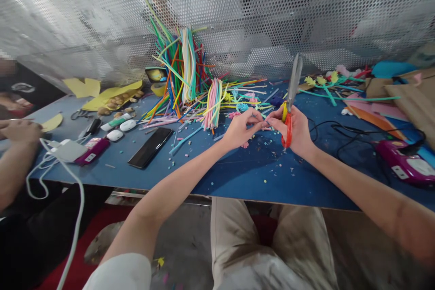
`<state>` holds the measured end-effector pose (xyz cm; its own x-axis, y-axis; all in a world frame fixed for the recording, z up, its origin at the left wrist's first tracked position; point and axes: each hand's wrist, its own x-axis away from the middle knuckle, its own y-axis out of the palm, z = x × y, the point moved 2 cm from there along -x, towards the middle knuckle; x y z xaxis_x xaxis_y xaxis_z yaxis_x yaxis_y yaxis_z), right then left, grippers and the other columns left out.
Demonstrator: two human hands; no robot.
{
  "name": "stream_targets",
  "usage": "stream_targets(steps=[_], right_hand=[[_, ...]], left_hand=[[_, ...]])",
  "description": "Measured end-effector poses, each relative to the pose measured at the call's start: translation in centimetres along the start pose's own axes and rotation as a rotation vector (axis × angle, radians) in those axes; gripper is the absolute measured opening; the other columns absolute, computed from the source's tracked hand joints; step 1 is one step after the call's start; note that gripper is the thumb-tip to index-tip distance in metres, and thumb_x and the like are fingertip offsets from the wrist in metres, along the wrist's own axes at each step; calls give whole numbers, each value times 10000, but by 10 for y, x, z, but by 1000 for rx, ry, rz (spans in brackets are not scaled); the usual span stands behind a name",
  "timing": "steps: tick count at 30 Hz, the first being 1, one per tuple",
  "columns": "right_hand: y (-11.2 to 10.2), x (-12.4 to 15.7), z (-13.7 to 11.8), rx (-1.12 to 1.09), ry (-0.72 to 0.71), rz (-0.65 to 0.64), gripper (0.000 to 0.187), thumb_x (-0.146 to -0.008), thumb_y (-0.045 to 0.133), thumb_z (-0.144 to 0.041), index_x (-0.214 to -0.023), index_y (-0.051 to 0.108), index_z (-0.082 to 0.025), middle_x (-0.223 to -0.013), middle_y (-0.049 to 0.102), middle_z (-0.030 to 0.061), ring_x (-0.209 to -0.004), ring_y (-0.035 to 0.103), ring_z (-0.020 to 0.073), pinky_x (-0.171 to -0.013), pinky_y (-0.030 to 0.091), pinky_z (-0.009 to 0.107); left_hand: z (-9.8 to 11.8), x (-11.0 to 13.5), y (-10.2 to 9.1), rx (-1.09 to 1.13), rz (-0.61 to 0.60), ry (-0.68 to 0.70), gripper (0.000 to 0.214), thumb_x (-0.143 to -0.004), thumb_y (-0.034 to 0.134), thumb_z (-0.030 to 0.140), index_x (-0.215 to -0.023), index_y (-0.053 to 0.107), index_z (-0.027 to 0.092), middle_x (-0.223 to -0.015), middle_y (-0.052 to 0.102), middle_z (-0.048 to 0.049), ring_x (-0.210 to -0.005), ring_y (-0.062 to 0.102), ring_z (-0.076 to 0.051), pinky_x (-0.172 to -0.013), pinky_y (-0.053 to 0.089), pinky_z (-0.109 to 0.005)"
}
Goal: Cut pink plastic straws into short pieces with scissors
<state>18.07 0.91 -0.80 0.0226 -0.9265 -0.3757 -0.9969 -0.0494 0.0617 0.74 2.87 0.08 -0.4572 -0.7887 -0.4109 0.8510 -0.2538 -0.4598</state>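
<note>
My left hand (pixel 245 128) is closed in a pinch above the blue table, its fingertips meeting those of my right hand. What it pinches is too small to make out; a hint of pink-purple shows between the fingers. My right hand (pixel 296 130) is wrapped round scissors (pixel 294 82) with red and yellow handles, blades pointing up and away from me. Its thumb and forefinger also pinch by the left fingertips. Just behind the hands lie small fuzzy pieces in pink, blue and yellow. A bundle of pastel pipe cleaners (pixel 213 104) lies left of them.
A tall heap of coloured pipe cleaners (pixel 188 65) leans at a perforated metal screen (pixel 231 18). A phone (pixel 150 147), purple power strips (pixel 406 163) and cables lie on the table (pixel 234 174). At left, another person's hand (pixel 21 131) rests near a white charger (pixel 68 150).
</note>
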Motion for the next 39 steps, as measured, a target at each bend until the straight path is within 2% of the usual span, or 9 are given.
stream_targets(steps=[7,12,16,20,27,30,34,36,39], right_hand=[[-2,0,0,46,41,-12,300,-731,763,-318,-870,508,-246,-905,665,10,-735,626,162,-776,563,362],[-6,-3,1,147,-27,157,289,-773,700,-370,-883,464,-245,-926,643,14,-785,628,159,-818,542,351],[-10,-5,3,235,-97,282,222,-804,643,-336,-893,461,-246,-927,625,17,-812,623,152,-817,529,335],[-12,-7,7,285,-147,310,176,-802,631,-287,-887,485,-241,-876,621,6,-728,595,140,-715,518,315],[-9,-8,15,297,-182,341,192,-776,685,-266,-848,511,-231,-790,588,-15,-641,539,120,-611,477,296],[-11,-9,15,294,-169,337,212,-768,696,-270,-851,506,-226,-788,587,-19,-626,523,110,-589,459,285],[-17,-13,16,233,-167,325,220,-755,692,-253,-850,495,-224,-813,606,-14,-653,552,111,-611,475,281],[-22,-16,16,244,-171,338,213,-749,692,-244,-841,501,-223,-799,599,-17,-649,547,110,-605,473,277],[-27,-18,16,276,-171,356,189,-752,689,-241,-827,517,-221,-770,578,-20,-626,520,106,-570,453,269]], left_hand=[[2,-1,-2,-88,4,43,178,-911,613,362,-954,559,199,-829,736,-20,-766,696,-141,-703,480,-269],[16,3,-6,-413,93,123,249,-899,614,449,-944,647,206,-869,734,-38,-766,655,-158,-746,466,-306],[26,9,7,-533,41,266,336,-853,652,541,-930,710,219,-926,749,-53,-864,672,-202,-866,468,-345],[24,15,28,-626,-22,345,402,-835,636,617,-913,740,236,-906,758,-38,-866,685,-199,-841,476,-322],[16,12,37,-767,-36,423,333,-951,539,500,-845,759,273,-812,759,7,-779,697,-135,-739,447,-285],[15,9,29,-757,-29,466,298,-956,550,466,-847,755,279,-798,756,22,-758,693,-122,-732,445,-279],[12,2,3,-702,136,442,262,-945,579,447,-879,746,256,-804,755,6,-750,685,-125,-747,461,-274],[8,-2,-17,-691,240,374,265,-948,574,444,-894,741,245,-843,758,-11,-773,681,-130,-744,465,-271],[-2,-9,-48,-717,420,203,308,-938,574,481,-857,716,219,-784,732,-21,-655,621,-118,-652,434,-263]])
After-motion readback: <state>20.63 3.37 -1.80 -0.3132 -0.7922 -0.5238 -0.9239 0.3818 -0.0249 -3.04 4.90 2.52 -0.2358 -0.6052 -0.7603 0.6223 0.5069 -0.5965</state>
